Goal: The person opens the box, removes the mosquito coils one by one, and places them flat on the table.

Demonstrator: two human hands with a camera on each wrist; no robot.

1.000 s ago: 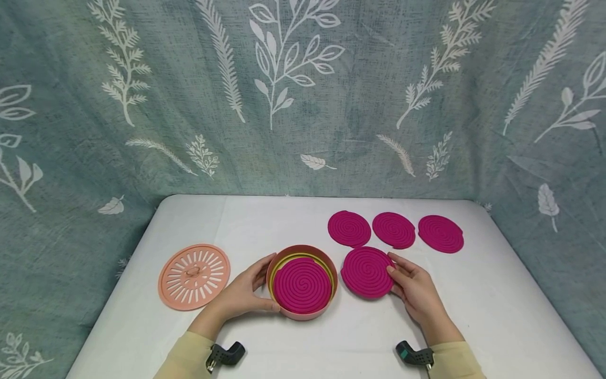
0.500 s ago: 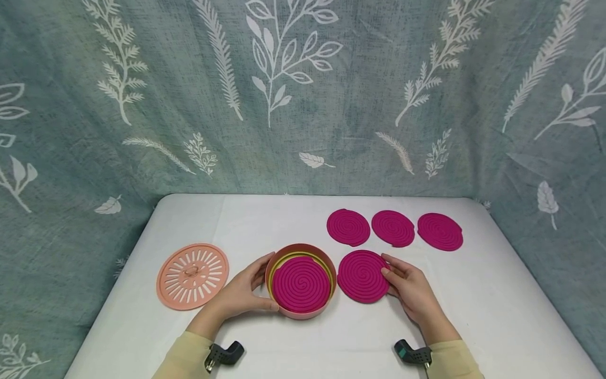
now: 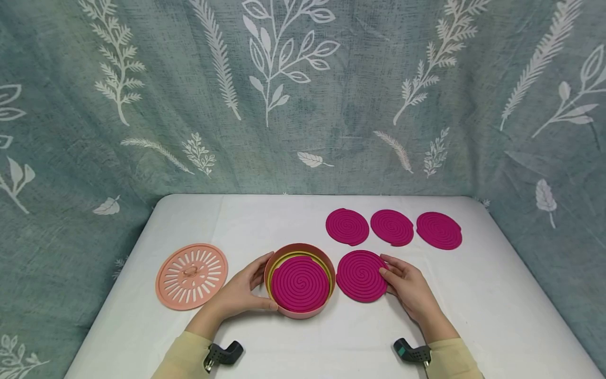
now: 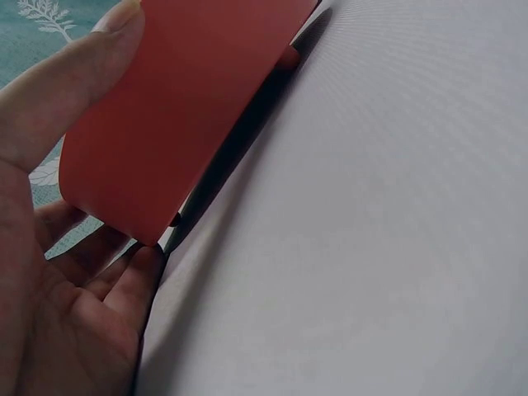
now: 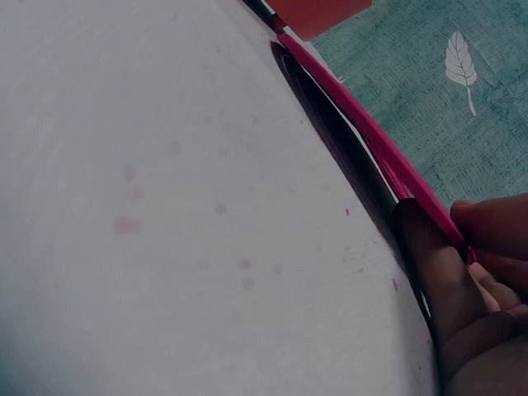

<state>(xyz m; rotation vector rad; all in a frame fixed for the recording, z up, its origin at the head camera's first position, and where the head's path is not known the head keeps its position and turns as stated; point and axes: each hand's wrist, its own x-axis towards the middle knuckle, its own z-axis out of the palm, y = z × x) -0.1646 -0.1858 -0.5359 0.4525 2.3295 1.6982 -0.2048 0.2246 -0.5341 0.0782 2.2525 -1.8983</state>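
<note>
In the head view my left hand point(image 3: 246, 289) grips the left side of a round salmon-coloured mosquito coil box point(image 3: 290, 314), thumb near the front and fingers behind. Inside it, within a yellow ring, lies a magenta spiral mosquito coil point(image 3: 301, 284). The box's smooth side wall point(image 4: 173, 107) fills the upper part of the left wrist view. My right hand point(image 3: 411, 289) pinches the right edge of another mosquito coil point(image 3: 362, 276), just right of the box. In the right wrist view this coil point(image 5: 371, 128) appears edge-on, tilted off the white surface between thumb and fingers.
Several more magenta coils stand out behind: one at left point(image 3: 347, 227), a middle coil point(image 3: 392, 228) and a right coil point(image 3: 438, 230). A slotted salmon lid point(image 3: 191, 276) with a small knob lies left of my left hand. A leaf-patterned curtain point(image 3: 303, 105) hangs behind the white table point(image 3: 265, 216).
My right hand has brought its coil slightly left and nearer me, close to the box and apart from the back row. My left hand keeps its grip on the box.
</note>
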